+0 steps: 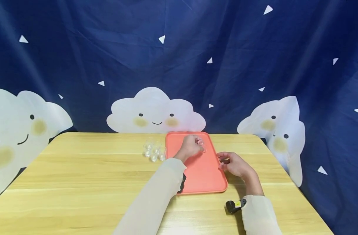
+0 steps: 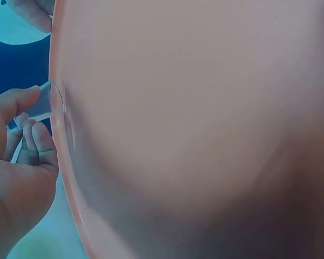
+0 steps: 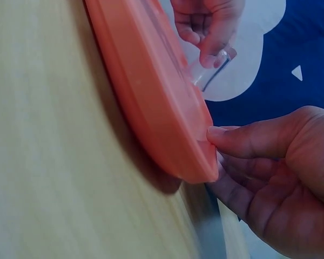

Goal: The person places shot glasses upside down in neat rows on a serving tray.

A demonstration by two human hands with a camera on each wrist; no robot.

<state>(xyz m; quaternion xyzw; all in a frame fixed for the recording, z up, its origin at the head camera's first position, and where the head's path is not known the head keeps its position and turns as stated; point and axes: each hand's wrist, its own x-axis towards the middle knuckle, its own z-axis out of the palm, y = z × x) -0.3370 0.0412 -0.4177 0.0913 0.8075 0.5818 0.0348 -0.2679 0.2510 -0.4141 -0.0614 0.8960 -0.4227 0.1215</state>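
Hands (image 1: 189, 146) (image 1: 235, 164) pinch a clear cup (image 2: 46, 104) and smooth, round-cornered tray (image 1: 205, 176).

On the table (image 1: 93, 179), cups (image 1: 154, 154) stand just left of the tray (image 1: 205, 178), the curtain (image 1: 184, 49) behind.

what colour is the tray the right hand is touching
The tray is coral red, rim included; it shows best in the head view.
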